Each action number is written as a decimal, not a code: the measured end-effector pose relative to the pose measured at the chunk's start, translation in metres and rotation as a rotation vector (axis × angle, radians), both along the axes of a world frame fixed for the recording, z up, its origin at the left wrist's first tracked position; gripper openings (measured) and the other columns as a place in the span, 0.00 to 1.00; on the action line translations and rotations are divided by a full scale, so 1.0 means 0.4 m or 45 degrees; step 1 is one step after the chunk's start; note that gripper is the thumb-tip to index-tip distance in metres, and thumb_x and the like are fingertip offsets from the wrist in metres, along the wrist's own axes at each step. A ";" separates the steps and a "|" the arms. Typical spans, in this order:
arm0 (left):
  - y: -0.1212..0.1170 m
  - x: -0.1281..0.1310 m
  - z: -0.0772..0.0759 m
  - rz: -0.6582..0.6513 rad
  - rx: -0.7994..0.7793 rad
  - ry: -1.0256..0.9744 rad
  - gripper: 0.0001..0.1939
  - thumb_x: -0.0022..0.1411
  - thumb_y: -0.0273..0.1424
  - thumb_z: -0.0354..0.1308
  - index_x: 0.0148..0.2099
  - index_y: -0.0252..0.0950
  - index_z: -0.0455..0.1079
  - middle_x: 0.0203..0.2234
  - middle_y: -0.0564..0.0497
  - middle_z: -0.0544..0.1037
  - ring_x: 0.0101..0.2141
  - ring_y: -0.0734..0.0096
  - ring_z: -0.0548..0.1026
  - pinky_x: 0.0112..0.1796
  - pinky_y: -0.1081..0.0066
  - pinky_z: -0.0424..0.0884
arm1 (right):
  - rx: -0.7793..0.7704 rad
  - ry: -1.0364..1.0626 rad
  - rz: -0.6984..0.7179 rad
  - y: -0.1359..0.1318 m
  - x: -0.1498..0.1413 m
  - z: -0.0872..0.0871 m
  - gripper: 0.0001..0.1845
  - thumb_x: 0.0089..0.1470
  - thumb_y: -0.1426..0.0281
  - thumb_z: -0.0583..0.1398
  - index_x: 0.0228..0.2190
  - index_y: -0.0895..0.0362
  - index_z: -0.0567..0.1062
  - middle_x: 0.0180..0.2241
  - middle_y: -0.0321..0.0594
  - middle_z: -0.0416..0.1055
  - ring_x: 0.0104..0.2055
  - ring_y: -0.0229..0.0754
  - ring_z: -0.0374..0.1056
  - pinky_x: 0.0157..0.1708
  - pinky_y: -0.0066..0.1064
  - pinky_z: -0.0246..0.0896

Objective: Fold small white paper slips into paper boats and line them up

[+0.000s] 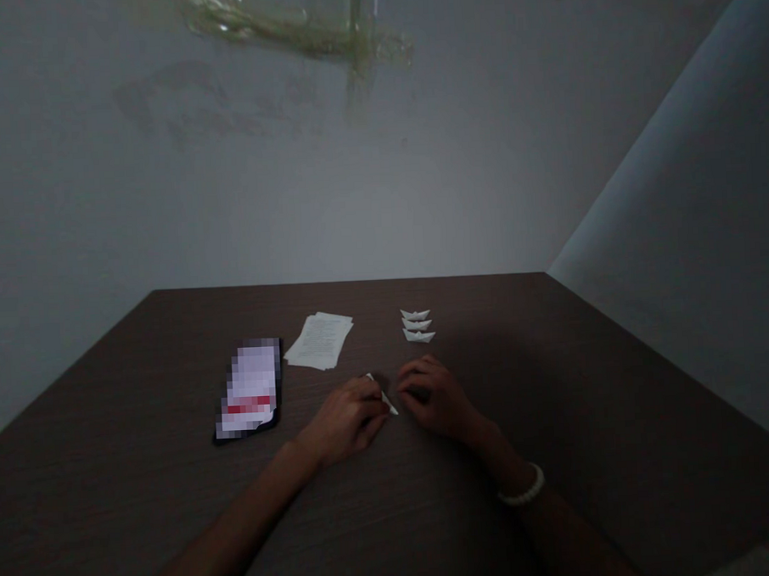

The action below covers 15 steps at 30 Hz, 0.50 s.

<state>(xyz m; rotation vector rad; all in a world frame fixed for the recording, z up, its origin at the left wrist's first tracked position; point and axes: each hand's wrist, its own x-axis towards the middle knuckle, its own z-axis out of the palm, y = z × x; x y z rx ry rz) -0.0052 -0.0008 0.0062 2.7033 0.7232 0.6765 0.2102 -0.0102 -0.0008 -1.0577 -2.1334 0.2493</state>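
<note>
My left hand (354,417) is closed on a small folded piece of white paper (390,404), which lies low over the table. Most of the paper is hidden under the fingers; a pointed edge sticks out on the right side. Just right of that edge is my right hand (439,398), its fingers curled in toward the thumb and apart from the paper. Nothing shows in its grasp. Beyond the right hand, three small white paper boats (418,326) stand in a close row, one behind another.
A loose stack of printed paper sheets (320,340) lies left of the boats. Beside it, farther left, rests a phone (249,387) with a lit, blurred screen. The dark wooden table (140,400) meets a stained wall (355,196) at its far edge.
</note>
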 end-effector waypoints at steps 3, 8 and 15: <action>0.002 0.001 -0.001 0.025 -0.017 -0.031 0.10 0.64 0.26 0.52 0.35 0.35 0.75 0.32 0.47 0.73 0.36 0.66 0.71 0.38 0.68 0.68 | -0.059 -0.006 0.096 -0.005 0.003 0.008 0.06 0.48 0.78 0.63 0.28 0.54 0.77 0.38 0.38 0.73 0.41 0.40 0.68 0.46 0.36 0.60; 0.000 0.008 0.005 0.053 -0.061 -0.075 0.09 0.63 0.25 0.53 0.36 0.36 0.74 0.34 0.48 0.73 0.38 0.66 0.71 0.39 0.68 0.68 | -0.113 -0.048 0.160 -0.013 0.000 0.014 0.05 0.47 0.75 0.66 0.28 0.54 0.77 0.38 0.37 0.73 0.41 0.40 0.68 0.47 0.36 0.60; -0.006 0.019 0.005 0.138 -0.079 -0.119 0.08 0.61 0.25 0.55 0.34 0.37 0.76 0.34 0.48 0.74 0.39 0.64 0.72 0.40 0.66 0.69 | -0.079 -0.113 0.099 -0.014 -0.006 0.010 0.03 0.48 0.73 0.66 0.27 0.53 0.78 0.36 0.37 0.73 0.39 0.40 0.68 0.43 0.35 0.61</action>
